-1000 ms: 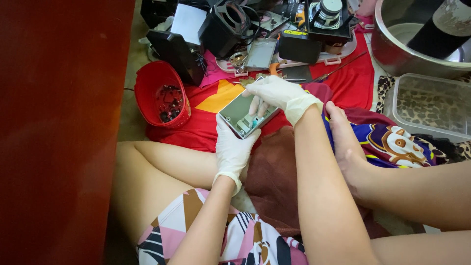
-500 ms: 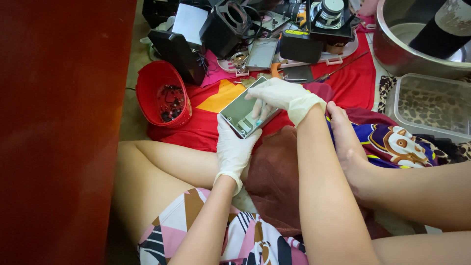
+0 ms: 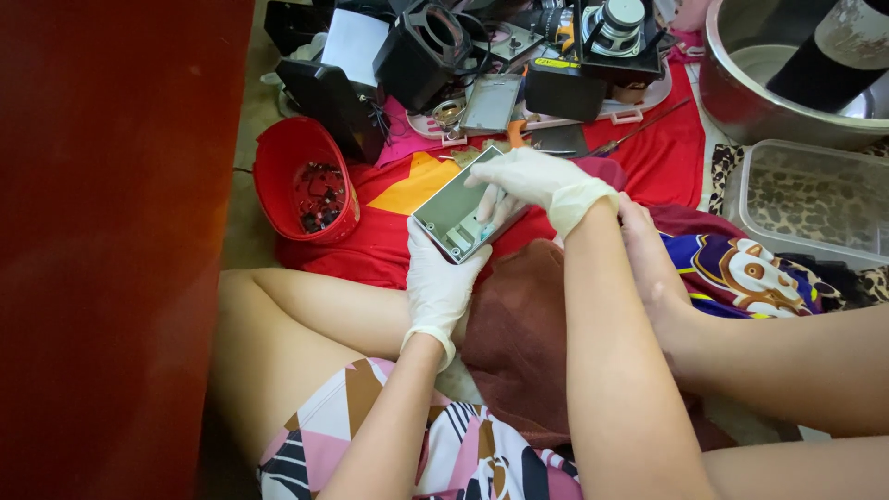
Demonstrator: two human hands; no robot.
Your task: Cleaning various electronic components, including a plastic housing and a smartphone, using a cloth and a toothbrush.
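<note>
Head view: left hand, gloved, cupped flat grey panel from below, fingers closed round its near edge. Right hand, gloved, lay on panel's far end, fingers curled over it, pinching. Panel was tilted, above red cloth, just right of red bowl of small parts.

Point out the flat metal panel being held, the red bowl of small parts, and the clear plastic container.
flat metal panel (image 3: 451, 211), head view, its bare grey face.
red bowl (image 3: 278, 157), head view, upper rim.
clear plastic container (image 3: 804, 196), head view, its lid.
</note>
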